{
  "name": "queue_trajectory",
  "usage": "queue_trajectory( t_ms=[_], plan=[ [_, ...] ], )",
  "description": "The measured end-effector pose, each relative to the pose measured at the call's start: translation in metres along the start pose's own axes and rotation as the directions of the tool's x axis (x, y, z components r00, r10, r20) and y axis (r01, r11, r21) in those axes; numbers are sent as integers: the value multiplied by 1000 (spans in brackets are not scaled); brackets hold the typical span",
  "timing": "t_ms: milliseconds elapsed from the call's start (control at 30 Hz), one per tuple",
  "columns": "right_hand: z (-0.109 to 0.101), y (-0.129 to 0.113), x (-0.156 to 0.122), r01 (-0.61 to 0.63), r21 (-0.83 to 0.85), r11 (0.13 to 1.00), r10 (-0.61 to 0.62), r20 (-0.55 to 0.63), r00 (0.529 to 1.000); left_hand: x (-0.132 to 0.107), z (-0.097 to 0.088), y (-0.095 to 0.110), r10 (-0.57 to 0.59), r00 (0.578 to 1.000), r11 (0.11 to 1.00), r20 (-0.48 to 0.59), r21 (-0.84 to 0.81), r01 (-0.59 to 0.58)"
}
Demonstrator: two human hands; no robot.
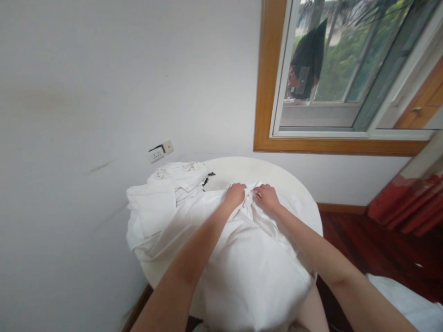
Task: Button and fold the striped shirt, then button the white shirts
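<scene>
A large white cloth is spread over a round white table and hangs toward me. My left hand is closed on a bunched fold of the cloth near its far edge. My right hand is closed on the same bunched fold, just to the right, the two hands almost touching. A heap of crumpled white fabric with a small black tag lies at the table's left side, beside my left forearm.
The table stands against a white wall with a socket. A wood-framed window is at upper right. Dark red wooden floor lies to the right, with a red curtain and a white edge of bedding at lower right.
</scene>
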State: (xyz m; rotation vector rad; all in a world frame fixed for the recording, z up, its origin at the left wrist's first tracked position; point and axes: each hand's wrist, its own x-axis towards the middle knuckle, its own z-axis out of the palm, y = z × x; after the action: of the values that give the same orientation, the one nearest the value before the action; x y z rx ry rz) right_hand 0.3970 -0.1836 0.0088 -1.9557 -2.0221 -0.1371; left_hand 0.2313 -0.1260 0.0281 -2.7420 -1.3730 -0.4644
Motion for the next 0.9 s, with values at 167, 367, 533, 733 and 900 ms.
queue_trajectory(
  t_ms=[167,367,533,733,900],
  plan=[
    [12,-12,27,-63,181,981,42,120,992,10,35,6,-127,984,969,-126,-229,96],
    [26,-6,20,-78,488,869,45,79,996,2,62,-10,-91,982,933,-166,-359,26],
    [33,0,15,-104,572,814,107,27,994,5,64,-10,-65,984,934,-165,-356,2],
    [36,-10,15,-163,384,909,204,-69,976,6,67,-11,-113,981,883,-157,-468,27],
    [29,-15,11,-136,253,958,163,-90,982,3,60,-11,-84,978,899,-191,-438,-8]
  ],
)
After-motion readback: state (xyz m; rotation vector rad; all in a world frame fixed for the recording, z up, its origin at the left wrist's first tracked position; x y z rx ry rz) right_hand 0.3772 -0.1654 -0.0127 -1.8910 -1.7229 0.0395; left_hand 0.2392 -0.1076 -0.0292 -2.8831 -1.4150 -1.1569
